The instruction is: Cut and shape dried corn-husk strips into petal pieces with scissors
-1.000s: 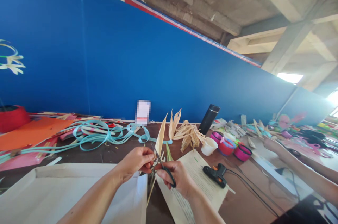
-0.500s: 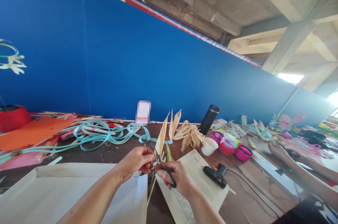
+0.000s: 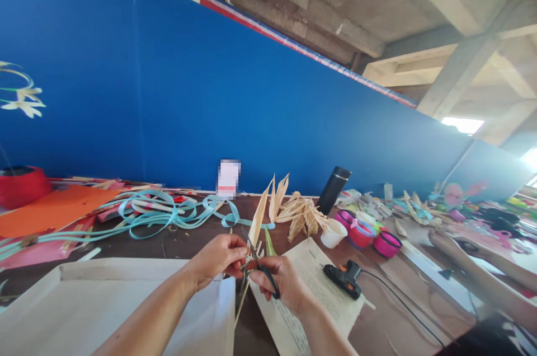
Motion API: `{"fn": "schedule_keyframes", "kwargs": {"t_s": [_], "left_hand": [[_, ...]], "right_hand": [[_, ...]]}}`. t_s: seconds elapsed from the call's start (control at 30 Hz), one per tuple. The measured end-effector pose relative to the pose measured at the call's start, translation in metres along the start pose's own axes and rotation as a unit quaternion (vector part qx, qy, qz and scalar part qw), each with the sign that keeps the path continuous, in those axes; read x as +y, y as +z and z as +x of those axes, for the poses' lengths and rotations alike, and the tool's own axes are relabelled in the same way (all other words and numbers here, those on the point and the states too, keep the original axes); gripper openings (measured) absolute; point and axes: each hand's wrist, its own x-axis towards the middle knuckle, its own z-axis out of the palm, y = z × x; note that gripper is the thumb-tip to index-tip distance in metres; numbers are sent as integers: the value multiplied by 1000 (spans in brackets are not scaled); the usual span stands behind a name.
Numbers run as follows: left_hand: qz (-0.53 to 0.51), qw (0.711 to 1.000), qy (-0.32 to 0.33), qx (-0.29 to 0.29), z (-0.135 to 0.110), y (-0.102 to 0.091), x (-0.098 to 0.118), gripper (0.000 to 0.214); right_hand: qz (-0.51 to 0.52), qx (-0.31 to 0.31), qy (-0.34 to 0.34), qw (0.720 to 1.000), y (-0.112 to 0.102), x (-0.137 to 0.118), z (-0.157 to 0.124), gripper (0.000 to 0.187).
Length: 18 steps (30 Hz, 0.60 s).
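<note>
Black-handled scissors [image 3: 271, 281] sit in my right hand [image 3: 285, 283], their blades pointing up and left beside my other fingertips. My left hand [image 3: 224, 258] is closed in a pinch close to the blades. What it pinches is small and mostly hidden by the fingers. A thin pale stalk [image 3: 240, 305] slants down below the two hands. Just behind them a dried corn husk [image 3: 260, 213] stands up, with a greenish husk strip [image 3: 269, 242] to its right. More dried husks [image 3: 308, 213] lie bunched farther back.
A white tray [image 3: 126, 269] lies at left, a printed sheet [image 3: 310, 266] at right under a glue gun [image 3: 343, 279] with its cord. Turquoise ribbon [image 3: 155, 213], a white cup [image 3: 333, 233] and a black bottle [image 3: 334, 190] stand behind. Another person's arms [image 3: 470, 266] reach in at right.
The view has shifted very slightly. Both hands and the scissors keep nearly the same pose, close together.
</note>
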Motion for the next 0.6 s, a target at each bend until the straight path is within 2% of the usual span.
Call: {"fn": "schedule_keyframes", "kwargs": {"t_s": [0.6], "left_hand": [[-8, 1000, -6, 0, -5, -4, 5, 29]], "right_hand": [[-6, 12, 4, 1000, 0, 0, -2, 34]]}}
